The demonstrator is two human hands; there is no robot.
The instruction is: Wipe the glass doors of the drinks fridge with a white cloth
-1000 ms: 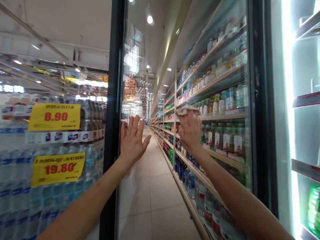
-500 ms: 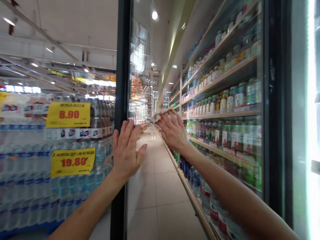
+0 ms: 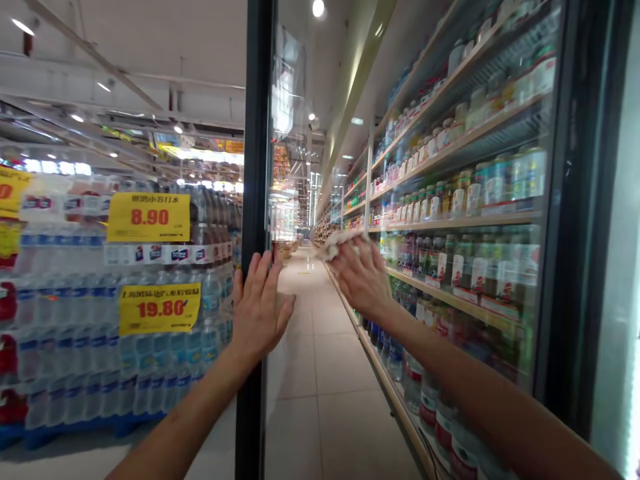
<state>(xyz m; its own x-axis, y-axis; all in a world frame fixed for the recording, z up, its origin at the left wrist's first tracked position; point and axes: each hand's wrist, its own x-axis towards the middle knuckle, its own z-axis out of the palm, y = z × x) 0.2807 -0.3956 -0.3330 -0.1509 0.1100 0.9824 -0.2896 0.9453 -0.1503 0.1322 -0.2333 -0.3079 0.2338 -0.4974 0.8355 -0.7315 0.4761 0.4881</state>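
A glass door [image 3: 320, 347] in a black frame [image 3: 257, 167] stands upright in front of me. My left hand [image 3: 260, 310] lies flat with fingers spread against the frame's left upright, its thumb reaching over the glass. On the pane to the right, my right hand [image 3: 363, 277] presses a crumpled whitish cloth [image 3: 336, 245] under its fingers. Part of the cloth is hidden beneath the palm. Bottles on shelves [image 3: 470, 220] show in the glass behind my right hand and forearm.
Left of the door stand stacked packs of bottled drinks [image 3: 80, 347] on a blue pallet [image 3: 95, 423], with yellow price signs [image 3: 149, 217]. A tiled aisle floor [image 3: 293, 427] shows through or in the glass. A bright vertical light glows at the far right.
The view has shifted, so the door and stacked bottles appear further right. My right hand and the cloth appear slightly lower and further right. My left hand stays against the frame.
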